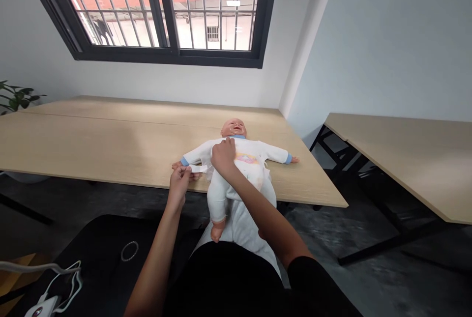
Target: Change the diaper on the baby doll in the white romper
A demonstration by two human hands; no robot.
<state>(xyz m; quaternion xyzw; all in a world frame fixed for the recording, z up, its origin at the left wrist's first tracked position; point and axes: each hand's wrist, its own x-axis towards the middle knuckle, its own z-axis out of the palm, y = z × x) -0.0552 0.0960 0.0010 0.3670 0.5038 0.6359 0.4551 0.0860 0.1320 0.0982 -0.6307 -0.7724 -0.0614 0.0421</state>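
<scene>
A baby doll (206,152) in a white long-sleeved suit with blue cuffs lies on its back at the table's front edge, head toward the window, legs hanging over my lap. A diaper (254,178) with a printed front covers its belly and hips. Out to the doll's side, my left hand (179,182) pinches the white fastening tab (199,168) of the diaper, which is stretched sideways. My right hand (223,155) rests on the doll's chest with its fingers curled at the diaper's upper edge; what they grip is hidden.
The doll lies on a long wooden table (92,140) below a barred window (169,54). Another table (398,150) stands to the right across a gap. At lower left are a black chair (106,258), white cables (70,270) and a white power strip (42,305).
</scene>
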